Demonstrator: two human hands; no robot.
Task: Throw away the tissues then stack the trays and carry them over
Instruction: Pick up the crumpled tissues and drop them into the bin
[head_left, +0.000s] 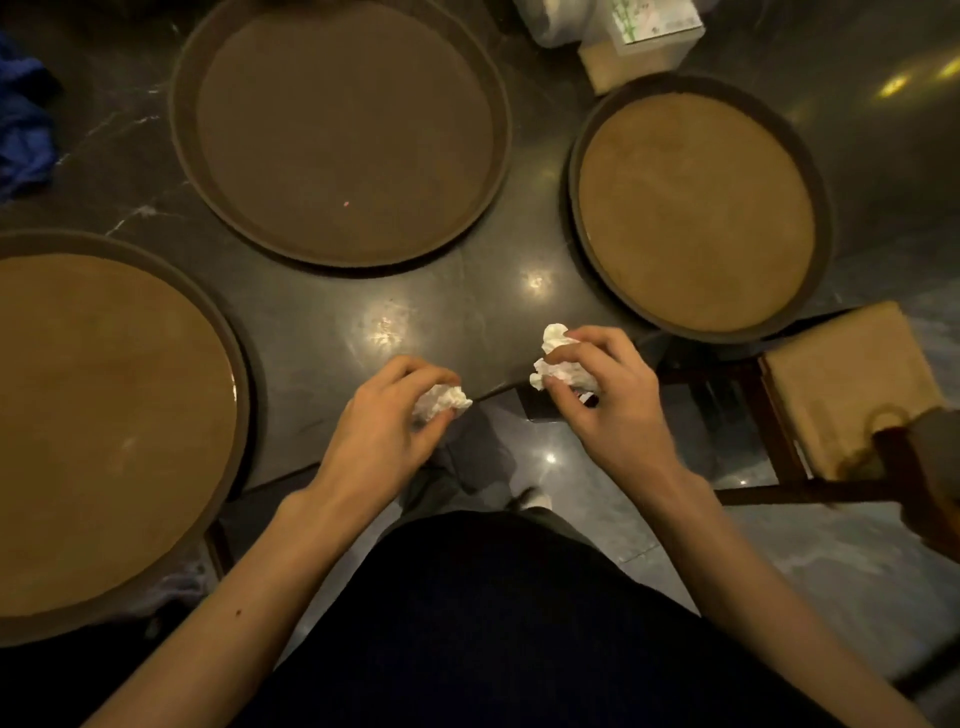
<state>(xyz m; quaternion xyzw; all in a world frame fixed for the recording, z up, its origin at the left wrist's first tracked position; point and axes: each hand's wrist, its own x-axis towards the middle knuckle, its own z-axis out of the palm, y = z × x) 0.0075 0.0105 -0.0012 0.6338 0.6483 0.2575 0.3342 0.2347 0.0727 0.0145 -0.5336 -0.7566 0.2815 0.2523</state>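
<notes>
Three round brown trays lie on a dark marble table (322, 322): one at the near left (104, 426), one at the back middle (343, 130), a smaller one at the right (696, 208). All three are bare inside. My left hand (395, 415) is closed around a crumpled white tissue (444, 401) near the table's front edge. My right hand (597, 395) grips a bigger wad of white tissue (556, 358), held just past the table's corner.
A tissue box (654, 26) stands on a pale block at the back right. A blue cloth (23, 114) lies at the far left. A wooden chair with a tan cushion (841, 384) stands to the right, over a shiny stone floor (571, 452).
</notes>
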